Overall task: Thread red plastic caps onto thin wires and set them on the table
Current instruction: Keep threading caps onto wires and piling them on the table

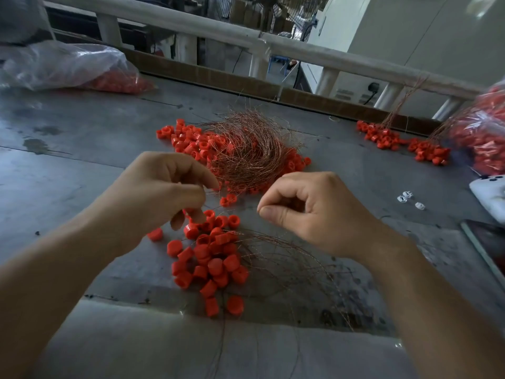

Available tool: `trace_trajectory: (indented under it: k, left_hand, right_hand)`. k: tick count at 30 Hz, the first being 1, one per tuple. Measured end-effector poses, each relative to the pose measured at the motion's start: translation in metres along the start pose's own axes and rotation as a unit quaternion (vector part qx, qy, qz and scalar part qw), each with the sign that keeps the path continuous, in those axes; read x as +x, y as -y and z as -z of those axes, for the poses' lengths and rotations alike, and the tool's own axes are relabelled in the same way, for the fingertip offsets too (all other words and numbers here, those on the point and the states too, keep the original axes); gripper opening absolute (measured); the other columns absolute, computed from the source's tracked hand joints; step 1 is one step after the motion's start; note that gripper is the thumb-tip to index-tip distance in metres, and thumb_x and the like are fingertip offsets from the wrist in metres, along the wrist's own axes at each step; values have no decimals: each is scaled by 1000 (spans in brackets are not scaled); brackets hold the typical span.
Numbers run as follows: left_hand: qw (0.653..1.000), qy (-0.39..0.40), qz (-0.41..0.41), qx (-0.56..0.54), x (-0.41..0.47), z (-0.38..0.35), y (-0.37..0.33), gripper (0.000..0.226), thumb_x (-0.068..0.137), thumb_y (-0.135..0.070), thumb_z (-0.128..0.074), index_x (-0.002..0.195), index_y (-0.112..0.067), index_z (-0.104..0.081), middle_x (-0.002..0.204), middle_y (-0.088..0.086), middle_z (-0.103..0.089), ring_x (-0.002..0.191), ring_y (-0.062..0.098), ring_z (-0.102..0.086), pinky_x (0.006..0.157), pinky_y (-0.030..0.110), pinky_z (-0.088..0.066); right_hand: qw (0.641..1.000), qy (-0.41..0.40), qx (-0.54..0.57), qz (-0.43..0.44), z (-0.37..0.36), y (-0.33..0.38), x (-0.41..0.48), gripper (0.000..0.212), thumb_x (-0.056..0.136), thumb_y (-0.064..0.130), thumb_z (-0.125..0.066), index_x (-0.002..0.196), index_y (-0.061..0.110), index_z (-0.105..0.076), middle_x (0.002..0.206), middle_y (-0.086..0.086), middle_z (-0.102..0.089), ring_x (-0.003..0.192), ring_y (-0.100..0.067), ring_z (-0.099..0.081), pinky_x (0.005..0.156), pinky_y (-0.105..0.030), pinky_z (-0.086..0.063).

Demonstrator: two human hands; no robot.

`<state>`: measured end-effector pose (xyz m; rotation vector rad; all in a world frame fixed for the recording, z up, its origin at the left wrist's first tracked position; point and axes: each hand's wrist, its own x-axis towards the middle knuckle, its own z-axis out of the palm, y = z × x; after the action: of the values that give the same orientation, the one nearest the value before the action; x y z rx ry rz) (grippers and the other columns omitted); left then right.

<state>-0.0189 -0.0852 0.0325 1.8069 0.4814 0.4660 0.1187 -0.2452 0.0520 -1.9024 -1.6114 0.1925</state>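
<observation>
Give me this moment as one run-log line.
phase: threading | left hand: pinches thin copper wire | right hand: pinches wire end | loose red plastic caps: heaped near hands | wired caps: piled behind

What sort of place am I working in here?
Probably a small factory assembly bench: bulk bags of red caps, a heap of wired caps, a worn grey worktable.

Grey table [82, 149], pale railing [191, 21] behind, white wall [426, 36].

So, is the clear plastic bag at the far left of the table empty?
No, red caps show through the plastic bag at its right end.
</observation>
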Motion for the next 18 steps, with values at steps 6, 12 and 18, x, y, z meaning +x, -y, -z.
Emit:
trace_trajectory:
  k: [6,12,18]
  left_hand:
    - [992,45,49,105,4,-1,4,46,65,2,-71,71,-44,-68,63,-2,-69,43,5,-52,41,20,-40]
    - [991,-51,50,109,8,3,8,24,72,2,-63,59,-18,-69,50,2,-65,38,2,-54,33,10,-33]
    - [952,-207,9,227,24,9,12,20,80,-2,-60,89,-18,-67,72,-5,-64,55,9,-50,55,22,-38]
  right_hand:
    - [996,85,-19,-36,-3,-2,1,4,82,14,-67,78,13,-70,65,17,-57,66,6,-55,59,-7,-40]
    - [989,132,-54,-43,-3,-3,1,5,82,19,-67,79,16,-70,67,19,-53,72,10,-52,63,-4,-38]
    - [990,121,-50,-54,-2,-6,3,31,75,49,-62,71,19,-68,67,14,-55,71,3,-52,62,-7,-38]
